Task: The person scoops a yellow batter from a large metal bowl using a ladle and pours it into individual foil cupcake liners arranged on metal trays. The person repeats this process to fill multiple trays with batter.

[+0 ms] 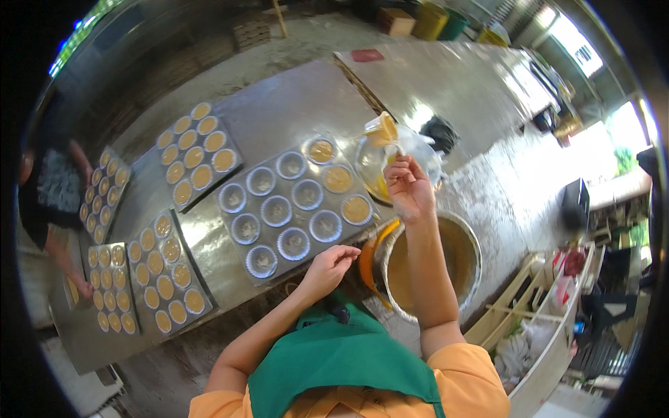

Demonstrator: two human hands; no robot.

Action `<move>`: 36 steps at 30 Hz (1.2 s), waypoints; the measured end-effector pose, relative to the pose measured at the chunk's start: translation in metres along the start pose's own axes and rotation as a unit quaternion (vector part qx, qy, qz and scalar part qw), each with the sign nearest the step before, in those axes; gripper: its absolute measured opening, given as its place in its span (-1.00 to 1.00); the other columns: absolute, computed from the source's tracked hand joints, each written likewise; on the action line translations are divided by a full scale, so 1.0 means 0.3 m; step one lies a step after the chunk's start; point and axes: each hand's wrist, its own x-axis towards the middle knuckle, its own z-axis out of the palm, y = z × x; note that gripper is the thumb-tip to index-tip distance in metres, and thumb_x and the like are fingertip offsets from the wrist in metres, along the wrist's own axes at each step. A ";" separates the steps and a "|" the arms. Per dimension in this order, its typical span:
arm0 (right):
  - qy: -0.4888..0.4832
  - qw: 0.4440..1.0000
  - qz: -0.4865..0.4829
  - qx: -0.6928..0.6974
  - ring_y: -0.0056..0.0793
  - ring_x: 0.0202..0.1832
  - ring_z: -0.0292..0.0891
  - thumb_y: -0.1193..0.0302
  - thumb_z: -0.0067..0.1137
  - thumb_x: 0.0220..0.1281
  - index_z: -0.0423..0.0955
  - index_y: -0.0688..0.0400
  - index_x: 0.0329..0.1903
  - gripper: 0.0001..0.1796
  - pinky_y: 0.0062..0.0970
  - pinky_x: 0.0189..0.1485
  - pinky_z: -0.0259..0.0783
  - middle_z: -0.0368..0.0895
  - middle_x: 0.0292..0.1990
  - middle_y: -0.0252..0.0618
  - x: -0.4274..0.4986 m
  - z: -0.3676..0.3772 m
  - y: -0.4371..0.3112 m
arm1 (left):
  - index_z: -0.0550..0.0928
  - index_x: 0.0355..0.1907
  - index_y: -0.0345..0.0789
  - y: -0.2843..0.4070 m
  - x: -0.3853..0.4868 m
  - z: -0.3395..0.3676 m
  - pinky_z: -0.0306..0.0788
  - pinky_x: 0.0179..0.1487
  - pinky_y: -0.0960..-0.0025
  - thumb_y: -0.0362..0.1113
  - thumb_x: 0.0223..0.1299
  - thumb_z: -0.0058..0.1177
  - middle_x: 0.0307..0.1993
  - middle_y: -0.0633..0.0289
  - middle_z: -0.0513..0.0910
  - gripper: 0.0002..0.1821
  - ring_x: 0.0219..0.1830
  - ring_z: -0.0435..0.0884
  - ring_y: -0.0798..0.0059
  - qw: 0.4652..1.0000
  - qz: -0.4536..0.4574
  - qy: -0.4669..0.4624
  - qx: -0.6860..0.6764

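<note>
My right hand (410,185) grips the handle of a clear measuring jug (384,129) coated with tan batter. The jug is tilted over a translucent plastic tub (426,159), right of the nearest muffin tray (288,180). In that tray, the three cups of the right-hand column hold batter; the others are empty white paper liners (276,210). My left hand (329,269) is by the tray's near edge, fingers drawn together, with nothing visible in them; contact with the tray is unclear. Below my right forearm stands a large pot of batter (402,271).
An orange bucket (368,261) stands against the pot. Several batter-filled trays (193,157) are on the left of the metal table (303,99). A co-worker's hand (85,289) touches one there. A black plastic bag (440,134) lies behind the tub; a wooden crate (543,334) stands right.
</note>
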 end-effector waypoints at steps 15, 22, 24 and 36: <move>0.309 0.212 -0.145 -0.916 0.22 -0.16 0.59 0.41 0.09 0.32 0.58 0.32 -0.23 -0.79 0.02 -0.15 0.49 0.64 -0.28 0.24 -0.737 -0.815 -0.537 | 0.27 0.40 -0.52 -0.295 0.110 0.377 0.36 0.30 0.30 -0.48 0.30 -0.01 0.23 -0.02 0.52 -0.39 0.25 0.50 0.29 0.988 -0.135 -0.004 -0.076; 0.307 0.290 -0.226 -0.878 0.21 -0.18 0.59 0.41 -0.02 0.36 0.60 0.27 -0.13 -0.75 -0.02 -0.12 0.45 0.64 -0.25 0.22 -0.409 -0.942 -0.589 | 0.36 0.36 -0.54 -0.273 0.072 0.449 0.39 0.27 0.37 -0.56 0.28 -0.08 0.09 0.08 0.58 -0.45 0.16 0.55 0.39 0.985 -0.114 0.110 -0.073; 0.231 0.282 -0.180 -0.914 0.21 -0.18 0.59 0.40 -0.02 0.36 0.60 0.28 -0.15 -0.75 -0.03 -0.13 0.46 0.64 -0.26 0.23 -0.387 -1.003 -0.527 | 0.36 0.36 -0.54 -0.293 0.071 0.458 0.39 0.27 0.37 -0.57 0.27 -0.08 0.09 0.08 0.58 -0.44 0.16 0.55 0.39 0.987 -0.095 0.115 -0.066; 0.194 0.442 0.127 -0.866 -0.24 -0.40 0.62 0.11 -0.04 0.49 0.59 0.29 -0.32 -0.52 -0.22 -0.29 0.45 0.67 -0.48 -0.07 -0.621 -0.729 -0.485 | 0.39 0.34 -0.55 -0.321 0.082 0.462 0.36 0.25 0.42 -0.55 0.26 -0.10 0.11 0.14 0.61 -0.45 0.11 0.56 0.47 0.987 -0.097 0.124 -0.023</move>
